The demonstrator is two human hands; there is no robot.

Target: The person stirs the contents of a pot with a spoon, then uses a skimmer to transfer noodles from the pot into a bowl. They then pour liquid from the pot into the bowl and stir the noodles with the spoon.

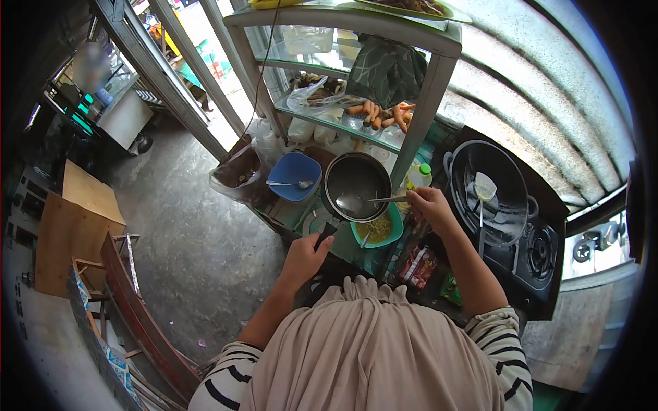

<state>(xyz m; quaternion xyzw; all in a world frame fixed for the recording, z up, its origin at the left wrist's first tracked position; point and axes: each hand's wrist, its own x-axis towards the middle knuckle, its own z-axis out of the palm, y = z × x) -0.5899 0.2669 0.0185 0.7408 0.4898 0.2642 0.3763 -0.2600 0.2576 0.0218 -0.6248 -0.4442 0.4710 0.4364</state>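
Observation:
My left hand is closed around the black handle of a saucepan, which sits over the crowded stand in front of me. My right hand grips the handle of a spoon; its bowl end reaches into the pan. Some shiny residue or liquid shows on the pan's bottom. Partly under the pan's near rim is a teal bowl with noodles in broth and another spoon in it. A blue bowl with a metal spoon is left of the pan.
To the right, a large wok with a strainer in it rests on a gas stove. A glass cabinet with carrots rises behind the bowls. Red packets and a green-capped bottle lie near my right arm.

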